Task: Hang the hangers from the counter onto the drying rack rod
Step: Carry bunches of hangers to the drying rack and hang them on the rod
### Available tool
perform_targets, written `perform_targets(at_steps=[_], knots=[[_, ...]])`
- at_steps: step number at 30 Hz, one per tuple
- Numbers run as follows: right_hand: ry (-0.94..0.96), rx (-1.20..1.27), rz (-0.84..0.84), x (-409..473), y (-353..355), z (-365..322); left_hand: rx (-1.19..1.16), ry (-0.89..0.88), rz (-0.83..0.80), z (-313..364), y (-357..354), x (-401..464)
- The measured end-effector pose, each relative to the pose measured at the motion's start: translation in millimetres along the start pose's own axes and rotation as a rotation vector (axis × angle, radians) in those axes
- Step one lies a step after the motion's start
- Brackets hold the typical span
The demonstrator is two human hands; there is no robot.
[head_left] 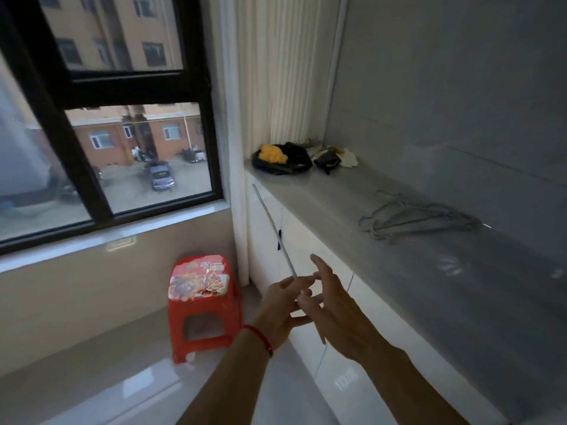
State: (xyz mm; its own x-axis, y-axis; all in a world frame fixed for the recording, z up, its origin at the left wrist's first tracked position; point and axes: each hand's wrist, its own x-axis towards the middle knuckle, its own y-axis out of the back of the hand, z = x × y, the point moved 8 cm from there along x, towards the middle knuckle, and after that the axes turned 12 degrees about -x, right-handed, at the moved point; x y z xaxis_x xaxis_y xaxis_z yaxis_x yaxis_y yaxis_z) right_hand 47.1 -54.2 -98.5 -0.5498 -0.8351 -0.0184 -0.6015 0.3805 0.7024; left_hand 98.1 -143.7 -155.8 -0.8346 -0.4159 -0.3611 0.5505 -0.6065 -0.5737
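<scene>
A small pile of grey wire hangers (420, 220) lies on the pale grey counter (331, 197) at the right, close to the wall. My left hand (280, 311), with a red string on its wrist, pinches the lower end of a thin pale pole (273, 230) that slants up and away to the left in front of the cabinets. My right hand (336, 311) is right beside it, fingers spread, holding nothing that I can see. Both hands are below and left of the hangers, off the counter. No drying rack shows in this view.
A black bag with something yellow (277, 159) and a crumpled cloth bundle (333, 159) sit at the counter's far end. White cabinet doors (303, 240) run below the counter. A red plastic stool (201, 302) stands on the glossy floor by the black-framed window (92, 87).
</scene>
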Motion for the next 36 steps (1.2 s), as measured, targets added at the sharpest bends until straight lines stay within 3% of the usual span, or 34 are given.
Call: perform_targets(at_steps=[6, 10, 16, 22, 27, 36], knots=[[0.131, 0.251, -0.218, -57, -74, -60, -0.101, -0.120, 0.297, -10, 77, -146], [0.088, 0.526, -0.339, -117, -142, -105, -0.184, -0.180, 0.501, -40, 120, -273], [0.296, 0.358, -0.623, -236, -238, -178, -0.403, -0.193, 0.798, -107, 171, -453], [0.621, 0.189, -0.811, -350, -307, -253, -0.570, -0.199, 0.941, -171, 215, -603], [0.751, 0.186, -0.877, -442, -357, -335, -0.598, -0.394, 1.003, -187, 248, -723], [0.873, 0.323, -0.829, -599, -440, -523, -0.469, -0.655, 1.437, -166, 336, -1004]])
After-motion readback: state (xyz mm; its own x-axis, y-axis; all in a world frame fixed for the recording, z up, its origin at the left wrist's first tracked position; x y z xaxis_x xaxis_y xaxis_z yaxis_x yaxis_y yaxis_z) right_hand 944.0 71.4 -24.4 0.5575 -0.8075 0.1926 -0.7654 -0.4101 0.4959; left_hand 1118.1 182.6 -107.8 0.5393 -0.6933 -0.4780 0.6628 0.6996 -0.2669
